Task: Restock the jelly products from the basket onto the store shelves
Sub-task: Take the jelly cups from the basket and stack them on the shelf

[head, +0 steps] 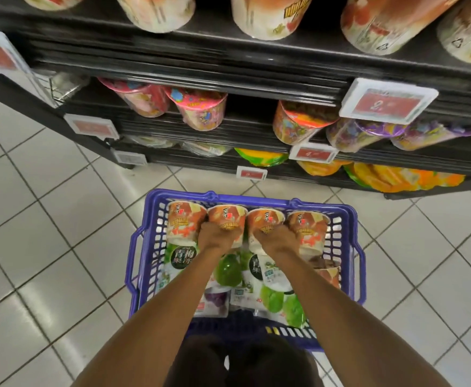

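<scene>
Both arms reach into blue basket (348, 219) on floor: left hand (218, 238) closed on one orange cup (226, 219), right hand (277, 241) on next cup (265, 220), shelves (228, 76) just beyond.

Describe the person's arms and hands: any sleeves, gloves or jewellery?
Both arms are bare as far up as the picture shows, with no sleeves in view. The left hand and right hand wear no gloves, and no watch or bracelet shows at either wrist.
</scene>
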The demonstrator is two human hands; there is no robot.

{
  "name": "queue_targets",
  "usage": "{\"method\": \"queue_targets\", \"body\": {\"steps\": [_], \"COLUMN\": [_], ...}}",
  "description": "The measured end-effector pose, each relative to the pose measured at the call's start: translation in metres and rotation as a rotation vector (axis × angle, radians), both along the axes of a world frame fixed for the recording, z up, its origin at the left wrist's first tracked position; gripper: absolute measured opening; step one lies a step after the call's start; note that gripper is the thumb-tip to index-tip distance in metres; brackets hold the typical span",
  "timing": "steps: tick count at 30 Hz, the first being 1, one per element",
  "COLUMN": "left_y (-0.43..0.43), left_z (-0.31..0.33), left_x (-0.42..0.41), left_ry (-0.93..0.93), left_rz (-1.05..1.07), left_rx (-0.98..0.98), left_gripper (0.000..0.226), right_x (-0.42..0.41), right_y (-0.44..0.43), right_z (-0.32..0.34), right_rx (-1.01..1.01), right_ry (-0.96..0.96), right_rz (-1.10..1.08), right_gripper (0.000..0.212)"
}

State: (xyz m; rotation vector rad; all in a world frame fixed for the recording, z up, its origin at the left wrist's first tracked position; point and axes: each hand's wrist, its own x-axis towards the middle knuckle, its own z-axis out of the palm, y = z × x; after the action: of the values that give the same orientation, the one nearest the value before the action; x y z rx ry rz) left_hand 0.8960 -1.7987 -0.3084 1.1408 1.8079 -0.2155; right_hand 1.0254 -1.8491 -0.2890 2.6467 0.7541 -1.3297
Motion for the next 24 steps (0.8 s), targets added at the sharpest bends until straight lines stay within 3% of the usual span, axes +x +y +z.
{"method": "queue_targets", "body": {"steps": [3,7,10,13,17,19,24], "left_y": [0.0,0.0,0.006,0.016,0.029,0.035,0.043], "left_z": [0.013,0.046,0.096,0.163,0.279,0.343,0.493], "left_x": [-0.016,-0.043,-0.06,-0.072,-0.081,-0.082,-0.091], "left_ry": [-0.148,-0.33,-0.514,-0.647,-0.77,-0.8,-0.857], "left_rz": [0.188,0.366,0.486,0.464,0.337,0.281,0.238], "left_rx": [0.014,-0.084,-0.1,-0.063,0.037,0.091,0.249], "left_gripper": [0.077,0.062,0.044,0.046,0.059,0.071,0.058], "right_x": [0.001,0.001,0.002,0.004,-0.001,-0.002,-0.003], "right_y": [0.006,-0.011,-0.03,-0.037,-0.03,-0.024,-0.014], "right_z": [0.008,0.033,0.074,0.136,0.253,0.318,0.477], "right_rx": [-0.08,0.076,0.196,0.446,0.651,0.754,0.922], "right_ry": [0.158,0.38,0.652,0.746,0.778,0.763,0.809], "right_rz": [-0.185,-0.674,-0.9,-1.021,-0.99,-0.918,-0.867], "right_gripper": [0.073,0.083,0.07,0.044,0.071,0.067,0.051]}}
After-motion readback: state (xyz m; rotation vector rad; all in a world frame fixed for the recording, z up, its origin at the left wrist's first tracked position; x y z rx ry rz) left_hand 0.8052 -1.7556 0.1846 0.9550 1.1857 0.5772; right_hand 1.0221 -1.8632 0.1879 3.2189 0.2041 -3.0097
